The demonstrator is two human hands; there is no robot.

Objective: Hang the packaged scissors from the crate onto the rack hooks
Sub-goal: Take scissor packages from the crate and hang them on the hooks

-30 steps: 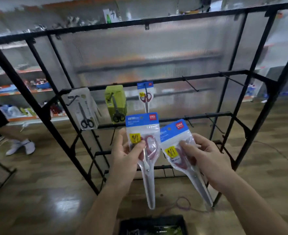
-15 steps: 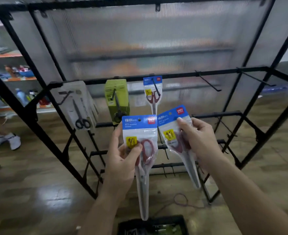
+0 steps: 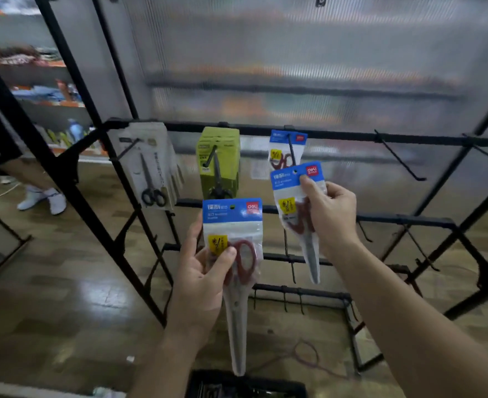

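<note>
My left hand (image 3: 205, 271) grips a blue-topped pack of red-handled scissors (image 3: 234, 225) low in front of the black rack (image 3: 352, 136). Higher up, my right hand (image 3: 330, 216) pinches a second such pack (image 3: 287, 182), its punched hole just below the tip of a hook (image 3: 291, 149). That hook carries one matching pack (image 3: 283, 140). The black crate (image 3: 245, 386) shows at the bottom edge.
Grey-carded scissors (image 3: 150, 165) and green-carded scissors (image 3: 218, 159) hang on hooks further left. Bare hooks (image 3: 397, 159) stick out to the right and on the lower bars. A person's legs in white shoes (image 3: 40, 196) stand far left. A cable loop (image 3: 306, 354) lies on the wooden floor.
I have come closer to the rack. My right hand has lifted its pack up and rightward to the hook with the matching pack. My left hand stays low with its pack.
</note>
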